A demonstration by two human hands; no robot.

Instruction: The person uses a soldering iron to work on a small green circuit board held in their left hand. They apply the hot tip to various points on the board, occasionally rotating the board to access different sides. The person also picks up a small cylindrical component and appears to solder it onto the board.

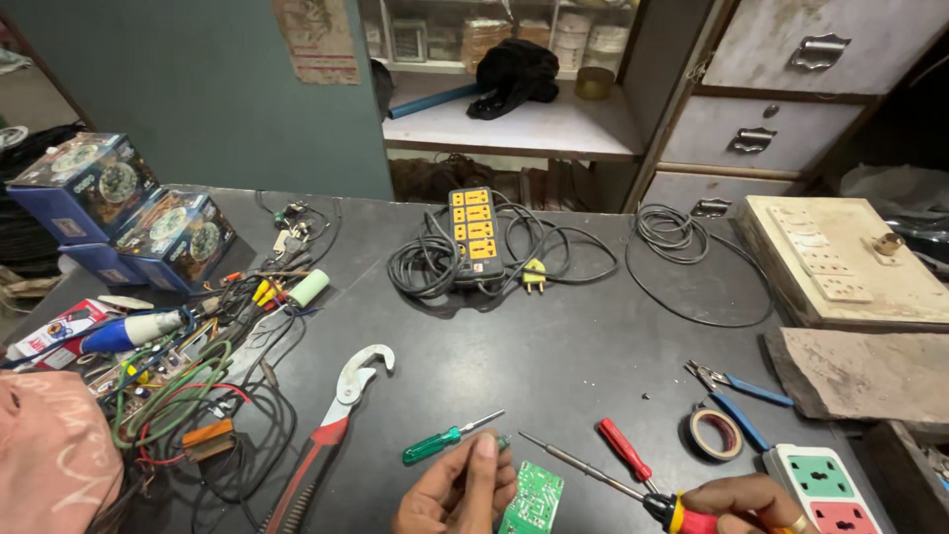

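My left hand (457, 490) pinches a small green circuit board (532, 499) at the near edge of the dark table (554, 356). My right hand (751, 502) grips the red and yellow handle of a long screwdriver (593, 472), whose thin shaft points left and away above the board. A green-handled screwdriver (443, 441) lies just beyond my left hand. A red-handled screwdriver (625, 450) rests between my two hands, beside the long shaft.
A red-handled wrench (331, 420) lies left of my hands, next to a tangle of wires (198, 381). Blue pliers (736, 391), a tape roll (715, 433) and a white socket box (828, 485) sit right. A black power strip (473, 232) with coiled cable lies farther back.
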